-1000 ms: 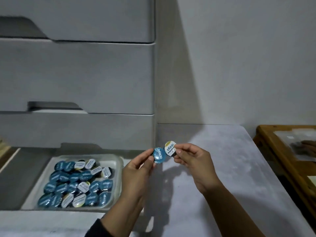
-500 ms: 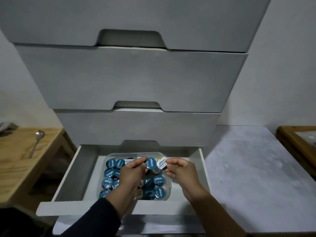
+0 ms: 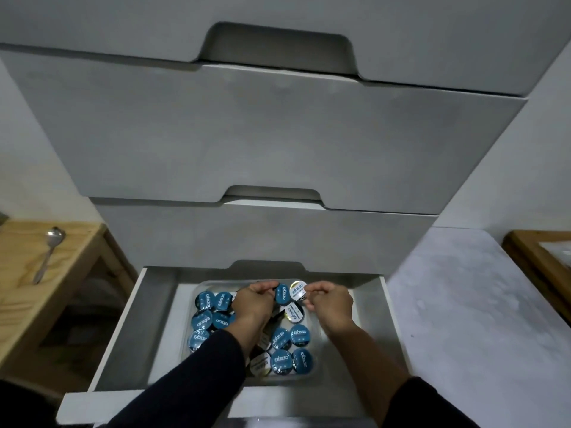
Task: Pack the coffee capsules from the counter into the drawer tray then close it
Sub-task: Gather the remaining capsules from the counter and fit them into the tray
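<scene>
Two capsules are being held over the far end of the tray, which is lying inside the open bottom drawer. A blue-lidded capsule is being pinched in the grip of the left hand, and a white-lidded capsule is being pinched in the grip of the right hand, the two lying just beside each other; neither seems to be set down yet. The tray is already being filled by many packed capsules, mostly blue-lidded with a few white or gold ones, lying close together, though part of the tray is being hidden by the forearms. No capsules are being seen on the grey worktop to the right, so these two are being judged as possibly the last to be packed, though only part of that surface is being shown. What is being left, by this judgement, is the placing of both capsules in the tray, the withdrawing of both hands, and the pushing shut of the drawer, which is standing pulled well out. A spoon is lying on a wooden table at the left.
</scene>
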Demonstrator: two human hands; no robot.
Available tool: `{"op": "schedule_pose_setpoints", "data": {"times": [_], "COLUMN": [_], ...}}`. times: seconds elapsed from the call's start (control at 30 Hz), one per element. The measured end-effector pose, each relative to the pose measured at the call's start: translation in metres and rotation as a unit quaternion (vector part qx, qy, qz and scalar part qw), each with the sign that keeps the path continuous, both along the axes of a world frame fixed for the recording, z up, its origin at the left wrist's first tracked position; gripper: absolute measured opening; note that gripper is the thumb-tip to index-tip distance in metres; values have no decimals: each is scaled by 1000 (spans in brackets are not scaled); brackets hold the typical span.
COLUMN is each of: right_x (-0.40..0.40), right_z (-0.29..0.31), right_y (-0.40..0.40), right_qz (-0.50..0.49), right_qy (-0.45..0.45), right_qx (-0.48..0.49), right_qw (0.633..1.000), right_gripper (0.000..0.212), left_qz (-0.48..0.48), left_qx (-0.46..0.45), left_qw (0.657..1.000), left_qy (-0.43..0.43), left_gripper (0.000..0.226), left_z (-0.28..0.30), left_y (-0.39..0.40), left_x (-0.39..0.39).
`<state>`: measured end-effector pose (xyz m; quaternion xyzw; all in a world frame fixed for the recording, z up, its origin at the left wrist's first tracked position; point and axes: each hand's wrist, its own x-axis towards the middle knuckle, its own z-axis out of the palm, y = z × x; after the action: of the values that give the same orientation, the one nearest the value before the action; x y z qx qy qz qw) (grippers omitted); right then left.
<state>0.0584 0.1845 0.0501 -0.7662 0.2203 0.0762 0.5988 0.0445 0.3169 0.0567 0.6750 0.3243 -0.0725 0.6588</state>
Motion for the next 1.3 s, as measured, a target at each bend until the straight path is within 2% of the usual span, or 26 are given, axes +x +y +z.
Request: {"op": "schedule_pose_setpoints", "data": {"times": [0.27, 0.53, 0.7, 0.93, 1.1, 1.3], "right_x": [8, 14, 16, 19, 16, 12], "right_z": [-23, -34, -41, -41, -40, -35], "right_y": [10, 11, 12, 17, 20, 20], "right_qz": [34, 38, 62, 82, 116, 161], "right_qy": [-3, -17, -35, -44, -53, -70], "right_qx": [-76, -114, -155, -193, -242, -292], "right_qw": [996, 993, 985, 977, 962, 940], "right_gripper": [37, 39, 49, 40, 18, 23], "left_qz": [12, -18, -51, -50, -54, -84], "left_qx": [21, 103, 161, 180, 167, 208], "left_qw": [1000, 994, 986, 982, 985, 974], "left_qy": [2, -15, -20, -10, -5, -18], "left_gripper": [19, 20, 22, 18, 11, 6], "left_z": [-6, -16, -20, -21, -22, -23], "left_y": [9, 11, 11, 21, 24, 26], "left_x": [8, 12, 10, 13, 14, 14]}}
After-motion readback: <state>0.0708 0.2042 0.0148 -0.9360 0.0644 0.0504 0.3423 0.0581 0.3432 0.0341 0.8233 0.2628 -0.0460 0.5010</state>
